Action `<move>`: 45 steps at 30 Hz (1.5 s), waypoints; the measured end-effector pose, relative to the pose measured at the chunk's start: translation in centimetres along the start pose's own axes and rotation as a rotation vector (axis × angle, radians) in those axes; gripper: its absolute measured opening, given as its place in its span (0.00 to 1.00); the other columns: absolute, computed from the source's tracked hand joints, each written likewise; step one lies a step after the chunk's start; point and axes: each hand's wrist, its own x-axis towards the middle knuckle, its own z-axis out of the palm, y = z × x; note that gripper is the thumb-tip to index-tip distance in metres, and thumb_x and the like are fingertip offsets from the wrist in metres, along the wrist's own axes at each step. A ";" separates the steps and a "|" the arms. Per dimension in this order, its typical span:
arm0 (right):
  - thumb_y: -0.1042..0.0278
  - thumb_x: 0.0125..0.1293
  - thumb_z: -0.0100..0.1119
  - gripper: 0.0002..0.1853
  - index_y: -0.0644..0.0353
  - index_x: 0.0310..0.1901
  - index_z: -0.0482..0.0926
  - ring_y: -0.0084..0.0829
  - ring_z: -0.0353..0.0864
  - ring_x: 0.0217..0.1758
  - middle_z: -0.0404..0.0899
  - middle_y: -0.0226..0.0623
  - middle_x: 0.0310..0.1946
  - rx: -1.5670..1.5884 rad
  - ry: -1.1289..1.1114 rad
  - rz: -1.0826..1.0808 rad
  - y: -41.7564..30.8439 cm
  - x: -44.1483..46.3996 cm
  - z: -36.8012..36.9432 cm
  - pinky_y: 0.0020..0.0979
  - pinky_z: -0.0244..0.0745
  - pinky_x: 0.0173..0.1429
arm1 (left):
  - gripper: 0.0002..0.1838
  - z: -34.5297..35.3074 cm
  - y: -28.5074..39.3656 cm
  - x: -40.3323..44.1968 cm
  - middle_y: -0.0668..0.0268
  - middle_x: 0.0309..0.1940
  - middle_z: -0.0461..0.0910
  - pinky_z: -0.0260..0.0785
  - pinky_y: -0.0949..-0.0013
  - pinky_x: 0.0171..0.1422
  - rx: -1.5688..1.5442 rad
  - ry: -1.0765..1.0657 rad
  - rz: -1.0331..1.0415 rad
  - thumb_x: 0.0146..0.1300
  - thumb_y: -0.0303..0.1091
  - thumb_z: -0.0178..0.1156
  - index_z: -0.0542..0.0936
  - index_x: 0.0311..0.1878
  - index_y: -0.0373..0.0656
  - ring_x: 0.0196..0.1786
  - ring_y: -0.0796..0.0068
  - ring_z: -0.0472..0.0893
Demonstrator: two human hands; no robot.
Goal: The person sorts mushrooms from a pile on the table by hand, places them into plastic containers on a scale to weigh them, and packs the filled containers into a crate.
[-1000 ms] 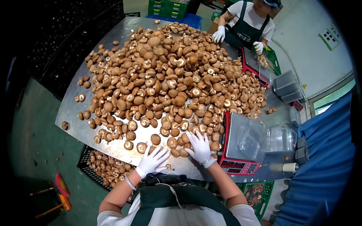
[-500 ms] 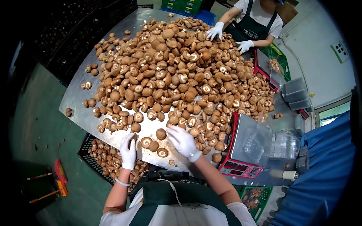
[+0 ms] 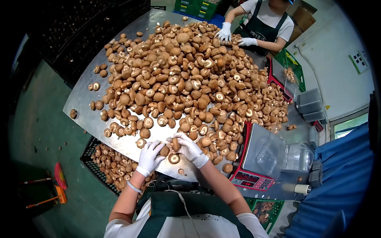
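My left hand (image 3: 151, 156), in a white glove, has its fingers curled over a brown shiitake mushroom (image 3: 164, 150) at the near edge of the metal table; part of the cap shows past the fingertips. Just beside it, my right hand (image 3: 188, 147), also gloved, grips another shiitake mushroom (image 3: 176, 144) between thumb and fingers. A loose mushroom (image 3: 174, 158) lies gills up below the two hands, and a small piece (image 3: 181, 171) rests closer to me. One more mushroom (image 3: 141, 143) sits left of my left hand. The large mushroom pile (image 3: 178, 75) rises beyond both hands.
A red scale (image 3: 254, 158) with a clear plastic tray stands on the right, near stacked clear containers (image 3: 298, 154). Below the table's left edge is a black crate (image 3: 93, 158) of mushrooms. Across the table, a co-worker's gloved hands (image 3: 224, 33) touch the pile.
My hands have come together. The right has picked up a mushroom, and the left has moved right onto mushrooms on the table. The co-worker's hands have drawn closer together.
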 end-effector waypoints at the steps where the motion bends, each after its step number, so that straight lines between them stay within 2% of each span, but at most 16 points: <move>1: 0.67 0.66 0.48 0.16 0.59 0.54 0.69 0.39 0.75 0.56 0.71 0.46 0.56 -0.004 -0.001 -0.005 -0.1 -0.2 0.1 0.38 0.74 0.58 | 0.33 -0.1 0.1 0.4 0.62 0.57 0.71 0.65 0.59 0.60 -0.037 0.011 -0.024 0.45 0.40 0.70 0.74 0.58 0.49 0.58 0.55 0.68; 3: 0.59 0.70 0.43 0.17 0.58 0.55 0.68 0.43 0.75 0.56 0.69 0.52 0.59 0.273 -0.104 -0.085 -0.5 -0.7 0.5 0.41 0.76 0.56 | 0.30 0.1 0.1 0.9 0.60 0.54 0.73 0.66 0.62 0.59 -0.097 0.052 -0.053 0.47 0.37 0.70 0.74 0.55 0.44 0.54 0.57 0.71; 9: 0.55 0.73 0.41 0.16 0.58 0.43 0.75 0.36 0.77 0.55 0.79 0.43 0.46 0.299 -0.047 -0.080 -0.8 -1.8 -1.1 0.34 0.75 0.53 | 0.21 -0.4 -0.1 1.7 0.60 0.42 0.79 0.74 0.71 0.42 -1.785 -0.055 -0.740 0.70 0.51 0.47 0.72 0.53 0.43 0.42 0.70 0.79; 12: 0.65 0.69 0.50 0.11 0.62 0.47 0.75 0.25 0.75 0.54 0.79 0.36 0.47 -0.497 0.155 -0.161 -2.2 -2.3 0.8 0.26 0.69 0.58 | 0.24 -1.8 2.0 2.1 0.61 0.37 0.79 0.73 0.72 0.31 -1.921 -0.090 -0.918 0.69 0.57 0.44 0.72 0.52 0.45 0.35 0.69 0.80; 16: 0.69 0.66 0.54 0.23 0.59 0.62 0.68 0.22 0.75 0.50 0.76 0.36 0.51 -0.816 0.008 -0.200 -2.4 -2.3 3.4 0.26 0.69 0.58 | 0.27 -2.1 2.0 2.0 0.67 0.36 0.78 0.69 0.79 0.27 -1.722 -0.429 -0.577 0.70 0.57 0.42 0.72 0.55 0.43 0.31 0.80 0.77; 20: 0.64 0.67 0.55 0.21 0.66 0.58 0.72 0.23 0.74 0.51 0.77 0.34 0.50 -0.671 0.157 -0.099 -1.8 -1.7 2.3 0.25 0.69 0.57 | 0.22 -1.3 3.3 1.5 0.66 0.41 0.77 0.70 0.78 0.43 -1.335 -0.180 -0.427 0.64 0.42 0.58 0.70 0.57 0.40 0.40 0.80 0.76; 22: 0.64 0.69 0.53 0.21 0.70 0.57 0.71 0.21 0.75 0.51 0.76 0.33 0.49 -0.509 0.237 -0.159 -2.0 -1.7 1.7 0.23 0.70 0.56 | 0.35 -2.9 4.6 1.6 0.62 0.48 0.75 0.67 0.69 0.60 -1.002 -0.076 -0.294 0.49 0.33 0.72 0.67 0.60 0.38 0.53 0.71 0.75; 28: 0.64 0.70 0.51 0.19 0.62 0.59 0.70 0.21 0.76 0.49 0.77 0.33 0.49 -0.301 0.383 -0.162 -3.9 -2.4 3.5 0.21 0.71 0.54 | 0.38 -2.2 4.4 1.1 0.57 0.56 0.72 0.63 0.65 0.65 -0.605 0.186 -0.101 0.48 0.31 0.71 0.66 0.62 0.36 0.59 0.67 0.71; 31: 0.63 0.70 0.50 0.21 0.59 0.62 0.67 0.26 0.76 0.53 0.75 0.38 0.53 -0.584 0.176 -0.098 -3.5 -1.9 8.6 0.26 0.70 0.57 | 0.37 0.8 3.0 0.1 0.55 0.56 0.70 0.63 0.65 0.65 -0.834 -0.076 -0.270 0.49 0.34 0.72 0.66 0.62 0.37 0.59 0.65 0.71; 32: 0.61 0.69 0.51 0.22 0.58 0.62 0.67 0.29 0.75 0.55 0.74 0.40 0.55 -0.692 0.007 -0.287 -2.6 -1.8 11.1 0.28 0.69 0.59 | 0.32 2.6 1.1 -0.7 0.57 0.57 0.69 0.63 0.65 0.64 -0.959 -0.531 -0.629 0.54 0.35 0.67 0.67 0.61 0.37 0.59 0.66 0.71; 33: 0.59 0.68 0.51 0.23 0.58 0.62 0.68 0.33 0.74 0.58 0.72 0.42 0.58 -0.804 -0.170 -0.474 -1.8 -2.0 12.7 0.31 0.69 0.61 | 0.24 4.3 1.6 -0.9 0.59 0.53 0.73 0.65 0.67 0.62 -1.044 -0.262 -0.233 0.62 0.35 0.59 0.69 0.60 0.37 0.55 0.67 0.73; 35: 0.55 0.65 0.53 0.26 0.59 0.61 0.69 0.39 0.71 0.61 0.69 0.45 0.61 -1.202 -0.285 -0.531 -0.7 -2.0 11.6 0.35 0.66 0.64 | 0.22 4.3 1.7 -2.0 0.60 0.51 0.75 0.66 0.69 0.61 -1.233 -0.172 -0.339 0.64 0.34 0.56 0.70 0.59 0.37 0.54 0.68 0.75; 36: 0.52 0.63 0.55 0.28 0.60 0.60 0.70 0.42 0.71 0.61 0.68 0.45 0.62 -1.264 -0.248 -0.336 -2.9 -2.7 12.1 0.35 0.67 0.64 | 0.19 3.7 1.8 -2.3 0.61 0.50 0.76 0.67 0.70 0.60 -1.415 -0.064 -0.464 0.66 0.34 0.52 0.71 0.59 0.37 0.52 0.69 0.76; 37: 0.52 0.63 0.56 0.27 0.60 0.59 0.71 0.41 0.71 0.61 0.69 0.44 0.60 -1.250 -0.147 -0.360 -2.3 -2.5 9.4 0.35 0.67 0.63 | 0.16 -2.7 4.3 -0.2 0.61 0.49 0.77 0.67 0.70 0.59 -1.021 -0.307 -0.381 0.67 0.32 0.50 0.73 0.56 0.37 0.53 0.70 0.76; 41: 0.59 0.59 0.59 0.19 0.60 0.49 0.77 0.41 0.74 0.53 0.77 0.43 0.47 -1.551 0.460 -0.523 -4.9 -5.5 0.8 0.36 0.69 0.57 | 0.16 -4.1 2.5 -1.3 0.59 0.42 0.79 0.72 0.68 0.53 -1.611 -0.136 -0.582 0.68 0.40 0.49 0.75 0.48 0.37 0.47 0.69 0.79; 45: 0.57 0.54 0.63 0.27 0.55 0.56 0.73 0.45 0.65 0.63 0.67 0.42 0.61 -1.997 0.713 -0.259 -5.1 -7.9 -3.5 0.45 0.61 0.64 | 0.19 -2.0 0.5 -2.0 0.56 0.38 0.79 0.74 0.63 0.48 -1.910 -0.006 -0.673 0.68 0.46 0.50 0.76 0.42 0.36 0.42 0.66 0.79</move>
